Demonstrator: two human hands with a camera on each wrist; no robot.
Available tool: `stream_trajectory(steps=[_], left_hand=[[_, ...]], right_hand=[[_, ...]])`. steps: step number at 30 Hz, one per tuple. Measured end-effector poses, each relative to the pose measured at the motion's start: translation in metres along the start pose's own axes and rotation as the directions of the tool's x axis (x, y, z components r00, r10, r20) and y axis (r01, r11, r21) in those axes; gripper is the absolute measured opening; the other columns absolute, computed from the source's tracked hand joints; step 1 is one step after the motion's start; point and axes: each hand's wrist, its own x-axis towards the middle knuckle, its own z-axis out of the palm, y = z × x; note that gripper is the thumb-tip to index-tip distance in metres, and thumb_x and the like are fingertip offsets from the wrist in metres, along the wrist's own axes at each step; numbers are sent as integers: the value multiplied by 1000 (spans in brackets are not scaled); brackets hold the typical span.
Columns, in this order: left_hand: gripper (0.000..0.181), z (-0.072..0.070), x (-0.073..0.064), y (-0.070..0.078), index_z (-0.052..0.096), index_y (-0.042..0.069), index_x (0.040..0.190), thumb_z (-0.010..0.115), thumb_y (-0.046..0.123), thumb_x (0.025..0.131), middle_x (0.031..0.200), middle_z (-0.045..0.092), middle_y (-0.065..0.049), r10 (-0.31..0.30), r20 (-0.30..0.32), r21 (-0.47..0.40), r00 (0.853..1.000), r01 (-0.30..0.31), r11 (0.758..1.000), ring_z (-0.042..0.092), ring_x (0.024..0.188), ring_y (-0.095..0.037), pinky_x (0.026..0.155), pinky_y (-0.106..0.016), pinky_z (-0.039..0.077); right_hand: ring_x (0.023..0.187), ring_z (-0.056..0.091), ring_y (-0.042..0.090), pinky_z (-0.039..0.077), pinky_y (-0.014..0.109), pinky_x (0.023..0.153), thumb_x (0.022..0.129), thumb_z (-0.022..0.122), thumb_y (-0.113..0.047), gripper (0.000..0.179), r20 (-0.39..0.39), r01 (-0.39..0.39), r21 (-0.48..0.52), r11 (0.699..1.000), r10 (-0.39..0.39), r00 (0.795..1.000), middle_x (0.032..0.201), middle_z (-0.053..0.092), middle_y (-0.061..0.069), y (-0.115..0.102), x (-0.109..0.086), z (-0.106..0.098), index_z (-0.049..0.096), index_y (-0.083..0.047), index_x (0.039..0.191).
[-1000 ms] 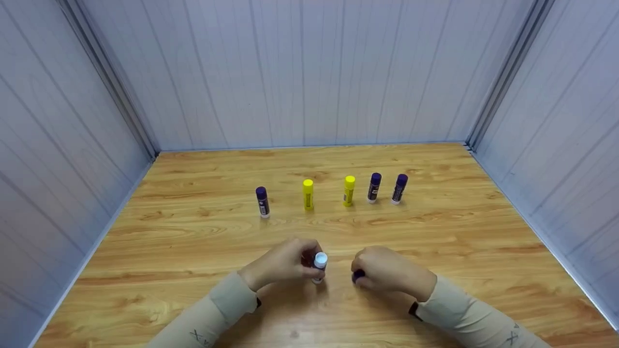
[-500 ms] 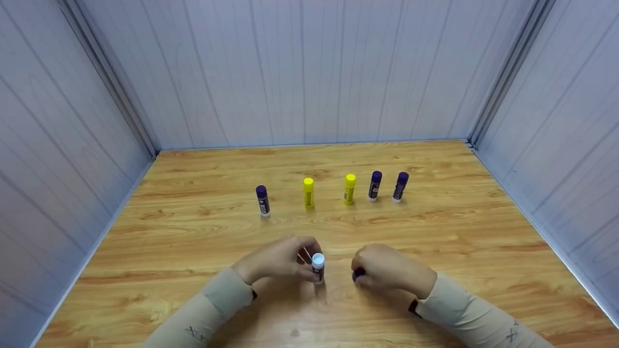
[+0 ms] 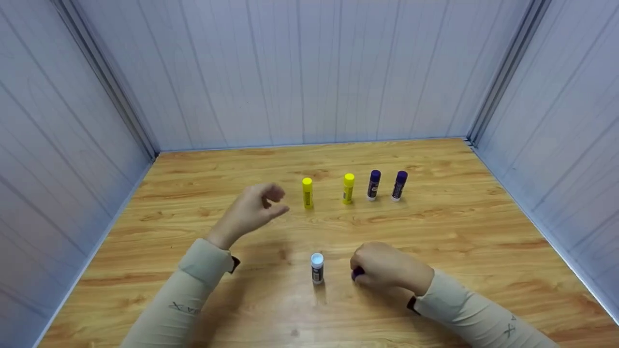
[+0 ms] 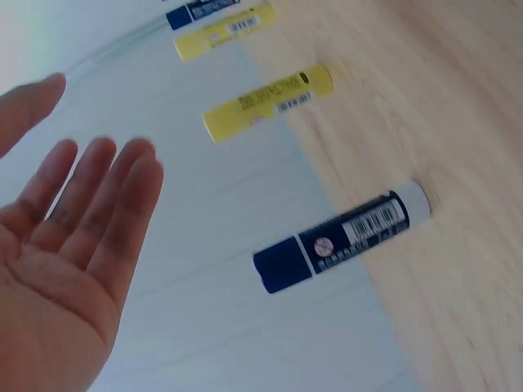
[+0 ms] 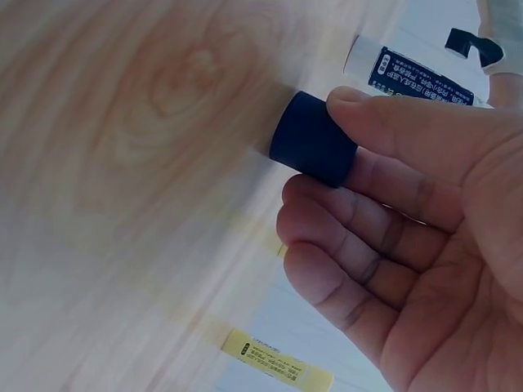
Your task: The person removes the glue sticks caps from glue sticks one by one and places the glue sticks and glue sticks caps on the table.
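Note:
My left hand (image 3: 249, 210) is raised over the left part of the table, fingers and thumb apart, holding nothing. In the left wrist view, a capped navy glue stick (image 4: 343, 237) stands upright just beyond its fingertips; in the head view the hand hides it. An uncapped glue stick (image 3: 317, 268), white at its top, stands upright between the hands. My right hand (image 3: 387, 266) rests low at the table to the right of that stick. Its thumb and fingers pinch a navy cap (image 5: 315, 139), down at the wood.
Farther back, two yellow glue sticks (image 3: 308, 193) and two capped navy ones (image 3: 373, 185) stand upright in a loose row. The wooden tabletop (image 3: 193, 169) ends at pale panel walls (image 3: 280, 72) on the left, back and right.
My left hand has let go of the uncapped glue stick and moved up and left to the capped navy one. My right hand stays in place with the cap.

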Motion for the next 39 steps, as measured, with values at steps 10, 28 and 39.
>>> stream_trajectory(steps=[10, 28, 39], left_hand=[[60, -15, 14, -35, 59, 1, 147, 83, 27, 99, 153, 60, -22, -213, -167, 18, 963, 219, 976, 56, 143, -41, 116, -57, 50], [57, 0, 22, -83, 54, -8, 147, 75, 22, 103, 144, 63, -26, -448, 13, -73, 894, 448, 891, 59, 138, -42, 119, -58, 47], [49, 6, 27, -83, 55, -9, 145, 71, 14, 106, 142, 66, -27, -471, 19, -146, 882, 468, 872, 61, 139, -41, 118, -52, 51]], right_hand=[[64, 51, 6, 48, 28, 63, 91, 82, -9, 15, 31, -25, 3, 1000, 25, 999, 74, 67, -5, -1, 3, -1, 73, -13, 79], [64, 47, 5, 44, 26, 62, 89, 81, -8, 15, 15, -16, 12, 1000, 16, 1000, 73, 64, -6, 0, 1, 1, 72, -12, 79], [62, 48, 6, 43, 27, 60, 89, 81, -8, 15, 9, -24, 20, 1000, 24, 1000, 73, 64, -6, 1, 0, 0, 71, -12, 79]])
